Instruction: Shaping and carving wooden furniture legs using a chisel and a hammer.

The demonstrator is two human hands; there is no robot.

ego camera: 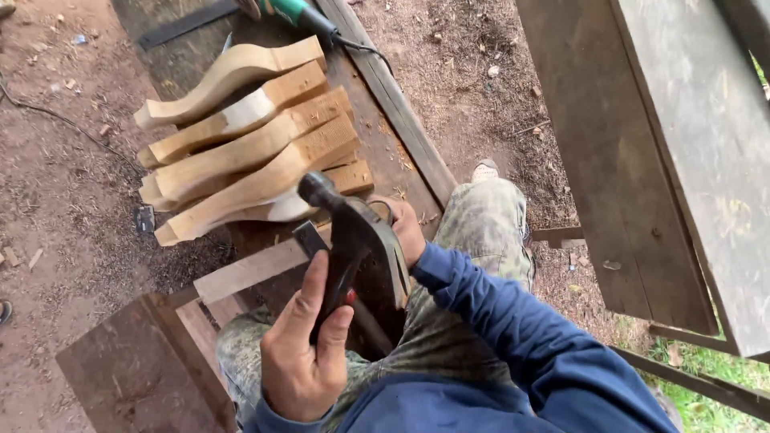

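I am looking down over my own lap, and my left hand point(303, 353) is sitting low in the middle of the view, wrapped around the dark handle of a claw hammer point(346, 232). The fingers are curling tight around the shaft and the thumb is stretching up along it, so the grip is closed firmly on the handle. The hammer is rising out of the top of that fist, tilting up and slightly right, with its steel head well above my knuckles and its striking face pointing toward the stack of wood.

My right hand point(405, 228) is reaching in from the blue sleeve point(513, 321), resting just behind the hammer's claw. The head is covering most of the fingers, so I cannot tell whether that hand is gripping anything or simply lying there.

Just beyond the hammer head, a stack of curved wooden pieces point(249, 136) is lying on a dark plank point(385, 88), pale and freshly cut, overlapping one another. A flat wooden slat point(249, 271) is running across just below the stack, passing behind the hammer. A green power tool point(301, 14) is lying at the far end of the plank, near the top edge. My camouflage trousers point(481, 224) are filling the space beneath both hands, over bare dirt ground point(64, 184).
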